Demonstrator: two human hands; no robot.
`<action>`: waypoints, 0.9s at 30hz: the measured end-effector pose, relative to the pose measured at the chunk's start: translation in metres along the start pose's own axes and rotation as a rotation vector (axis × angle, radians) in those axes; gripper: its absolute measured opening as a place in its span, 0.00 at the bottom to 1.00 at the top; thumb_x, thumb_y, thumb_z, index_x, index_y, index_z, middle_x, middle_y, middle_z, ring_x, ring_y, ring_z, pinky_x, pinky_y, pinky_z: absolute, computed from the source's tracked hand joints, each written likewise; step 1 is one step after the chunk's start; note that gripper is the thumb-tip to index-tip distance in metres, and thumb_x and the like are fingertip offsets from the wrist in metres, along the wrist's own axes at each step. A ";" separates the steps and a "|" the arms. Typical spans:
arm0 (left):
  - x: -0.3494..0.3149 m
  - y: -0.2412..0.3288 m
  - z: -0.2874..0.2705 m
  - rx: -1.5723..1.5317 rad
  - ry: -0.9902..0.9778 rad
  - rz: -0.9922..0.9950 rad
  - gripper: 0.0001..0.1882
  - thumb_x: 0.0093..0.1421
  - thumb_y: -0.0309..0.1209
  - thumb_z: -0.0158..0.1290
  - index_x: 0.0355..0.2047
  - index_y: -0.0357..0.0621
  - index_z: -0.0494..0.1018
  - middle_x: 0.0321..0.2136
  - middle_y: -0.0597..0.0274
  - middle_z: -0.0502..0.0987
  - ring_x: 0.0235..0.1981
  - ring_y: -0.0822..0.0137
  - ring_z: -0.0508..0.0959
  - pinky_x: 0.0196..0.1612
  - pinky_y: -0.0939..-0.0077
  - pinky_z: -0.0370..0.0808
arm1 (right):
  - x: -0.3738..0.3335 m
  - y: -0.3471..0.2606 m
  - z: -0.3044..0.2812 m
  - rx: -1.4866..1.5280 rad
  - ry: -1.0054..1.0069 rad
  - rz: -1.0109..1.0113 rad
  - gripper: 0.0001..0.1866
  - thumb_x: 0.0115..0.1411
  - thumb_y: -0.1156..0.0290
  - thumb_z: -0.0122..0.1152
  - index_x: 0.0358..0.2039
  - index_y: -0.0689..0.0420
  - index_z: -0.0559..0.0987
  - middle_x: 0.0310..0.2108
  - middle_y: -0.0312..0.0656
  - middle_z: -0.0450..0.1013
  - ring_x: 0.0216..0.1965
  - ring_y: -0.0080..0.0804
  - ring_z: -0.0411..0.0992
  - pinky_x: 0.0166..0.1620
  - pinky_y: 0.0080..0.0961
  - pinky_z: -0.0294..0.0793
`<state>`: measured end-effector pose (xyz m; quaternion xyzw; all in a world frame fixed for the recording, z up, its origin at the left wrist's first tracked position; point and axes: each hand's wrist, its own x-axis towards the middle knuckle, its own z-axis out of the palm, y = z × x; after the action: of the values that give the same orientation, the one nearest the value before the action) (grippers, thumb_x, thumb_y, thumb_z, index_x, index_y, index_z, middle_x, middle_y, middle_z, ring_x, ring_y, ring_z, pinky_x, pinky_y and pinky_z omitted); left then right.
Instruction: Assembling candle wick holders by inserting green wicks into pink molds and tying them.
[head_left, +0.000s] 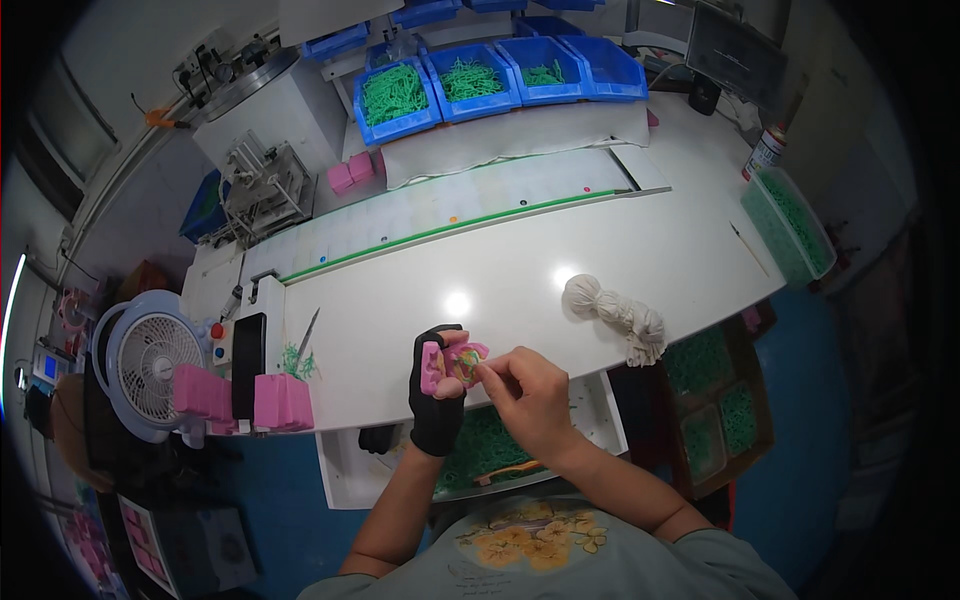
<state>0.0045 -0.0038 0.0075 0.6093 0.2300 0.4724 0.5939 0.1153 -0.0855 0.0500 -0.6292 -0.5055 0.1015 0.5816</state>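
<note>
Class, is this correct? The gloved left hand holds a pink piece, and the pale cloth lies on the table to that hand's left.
Wrong side: in the head view, the gloved left hand holds the pink piece, but the pale cloth lies on the table to that hand's right.

Gloved left hand [437, 415] holds pink piece [432, 368]; right fingers [492, 380] at it.

Workshop or factory station: white workbench [500, 265], conveyor-like strip [430, 220], blue bins [612, 75] of green pieces [394, 95], metal bench machine [268, 190].
</note>
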 end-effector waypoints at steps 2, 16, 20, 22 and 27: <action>0.000 0.000 -0.001 0.030 0.000 -0.037 0.28 0.55 0.43 0.51 0.50 0.35 0.65 0.46 0.58 0.68 0.45 0.66 0.73 0.48 0.71 0.72 | -0.001 0.000 0.000 -0.034 0.016 -0.045 0.06 0.55 0.75 0.67 0.25 0.61 0.78 0.20 0.39 0.70 0.18 0.24 0.67 0.22 0.22 0.65; 0.001 -0.009 -0.008 -0.027 -0.062 -0.059 0.38 0.55 0.60 0.55 0.50 0.37 0.65 0.45 0.60 0.68 0.42 0.68 0.73 0.47 0.71 0.73 | -0.001 0.003 -0.003 0.234 -0.029 0.179 0.06 0.59 0.74 0.64 0.27 0.62 0.78 0.19 0.35 0.73 0.20 0.17 0.67 0.24 0.18 0.64; 0.001 -0.008 -0.009 0.021 -0.082 -0.041 0.36 0.56 0.59 0.56 0.47 0.37 0.69 0.43 0.58 0.68 0.44 0.66 0.73 0.47 0.71 0.72 | 0.002 0.004 -0.007 0.303 -0.087 0.285 0.09 0.62 0.71 0.62 0.28 0.63 0.79 0.19 0.33 0.74 0.22 0.11 0.66 0.25 0.14 0.63; 0.003 -0.007 -0.010 0.123 -0.103 0.024 0.33 0.57 0.56 0.55 0.46 0.37 0.69 0.42 0.57 0.67 0.43 0.65 0.73 0.47 0.71 0.72 | 0.001 0.004 -0.007 0.264 -0.078 0.261 0.08 0.62 0.72 0.62 0.28 0.63 0.79 0.19 0.32 0.74 0.21 0.12 0.66 0.25 0.14 0.62; 0.005 -0.001 -0.009 0.300 -0.140 0.141 0.25 0.61 0.48 0.51 0.43 0.36 0.71 0.41 0.54 0.67 0.41 0.61 0.74 0.46 0.70 0.72 | 0.001 0.002 -0.009 0.271 -0.062 0.234 0.08 0.62 0.72 0.61 0.28 0.63 0.79 0.19 0.32 0.73 0.21 0.12 0.65 0.24 0.14 0.62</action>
<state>-0.0008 0.0054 0.0065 0.7371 0.2127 0.4295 0.4763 0.1230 -0.0898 0.0514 -0.5960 -0.4283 0.2551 0.6295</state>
